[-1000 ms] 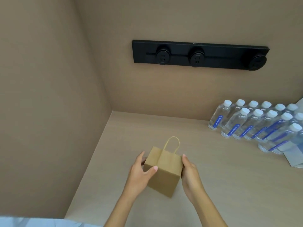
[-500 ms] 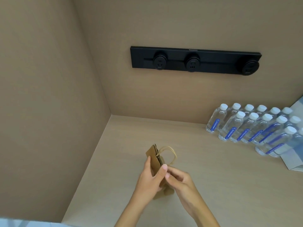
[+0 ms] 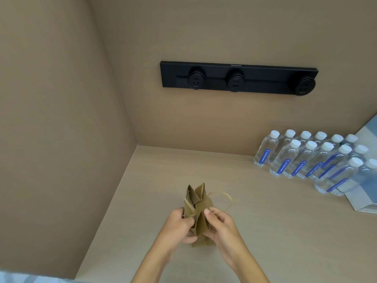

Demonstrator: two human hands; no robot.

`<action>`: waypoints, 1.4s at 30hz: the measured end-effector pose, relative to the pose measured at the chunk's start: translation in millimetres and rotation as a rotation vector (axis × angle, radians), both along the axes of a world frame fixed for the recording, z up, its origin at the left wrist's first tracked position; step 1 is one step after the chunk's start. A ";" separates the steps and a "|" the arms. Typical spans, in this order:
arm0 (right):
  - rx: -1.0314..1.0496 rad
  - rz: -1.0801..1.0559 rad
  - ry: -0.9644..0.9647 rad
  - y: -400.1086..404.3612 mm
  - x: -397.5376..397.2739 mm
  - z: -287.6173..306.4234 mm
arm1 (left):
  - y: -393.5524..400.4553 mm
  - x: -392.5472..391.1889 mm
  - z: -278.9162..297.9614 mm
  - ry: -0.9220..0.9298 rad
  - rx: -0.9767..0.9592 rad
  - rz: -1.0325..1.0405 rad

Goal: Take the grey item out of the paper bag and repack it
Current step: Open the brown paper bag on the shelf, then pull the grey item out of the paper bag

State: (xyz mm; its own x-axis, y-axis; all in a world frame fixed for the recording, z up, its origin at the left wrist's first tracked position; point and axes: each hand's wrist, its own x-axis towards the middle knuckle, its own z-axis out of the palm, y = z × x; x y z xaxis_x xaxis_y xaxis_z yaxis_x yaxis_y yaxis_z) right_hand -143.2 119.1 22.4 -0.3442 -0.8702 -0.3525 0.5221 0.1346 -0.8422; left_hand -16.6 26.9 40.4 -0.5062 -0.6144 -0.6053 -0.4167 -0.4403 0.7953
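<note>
A small brown paper bag [image 3: 197, 209] stands on the beige counter [image 3: 265, 221], its top edges pulled apart into points and its thin loop handle [image 3: 223, 198] hanging to the right. My left hand [image 3: 179, 226] grips the bag's left side. My right hand [image 3: 221, 225] pinches its right side with thumb and fingers. No grey item shows; the inside of the bag is hidden from me.
Several clear water bottles [image 3: 306, 160] with white caps and blue labels stand at the back right, beside a white-blue box [image 3: 365, 199]. A black socket strip [image 3: 238, 77] is on the back wall. A beige side wall [image 3: 61, 139] closes the left.
The bag was held square between both hands, then turned edge-on; now both hands pull its mouth apart at the top. The handle has flopped to the right.
</note>
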 end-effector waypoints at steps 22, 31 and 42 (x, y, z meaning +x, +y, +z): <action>0.435 0.810 1.516 41.8 -30.1 81.3 | -32.6 -8.8 36.1 -0.316 -0.681 -0.023; 0.440 0.249 1.854 18.7 -0.9 79.5 | -2.8 -2.4 16.2 -0.314 -0.822 -0.132; 0.378 1.324 2.119 -11.5 -1.2 84.0 | -3.9 1.1 14.1 -0.432 -0.730 -0.211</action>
